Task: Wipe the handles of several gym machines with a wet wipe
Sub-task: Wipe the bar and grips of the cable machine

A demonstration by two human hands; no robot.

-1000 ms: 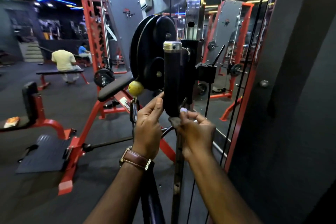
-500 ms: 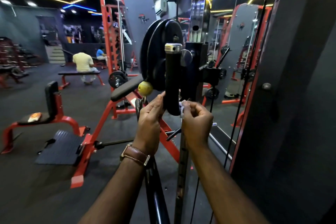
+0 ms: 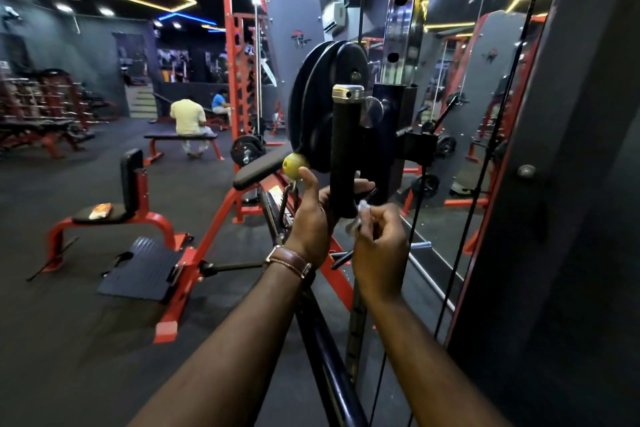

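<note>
Your left hand grasps the lower end of the black upright handle: the fingers curl round behind it and show again on its right side, while the thumb points up toward the yellow ball just left of the handle. A brown leather watch strap sits on that wrist. Your right hand is just right of the handle's foot, fingers curled, pinching the small white wet wipe between thumb and fingertips. The wipe lies close against the bottom right of the handle; whether it actually touches the grip you cannot tell from here, as it is small and blurred.

The handle stands vertical with a silver cap on top, in front of the black pulley wheel and the chrome upright post. To the right, a mirror reflects red frames. On the left, nearer the floor, stands a red seat machine with a footplate. Far off, a person in a pale shirt sits on a flat bench.
</note>
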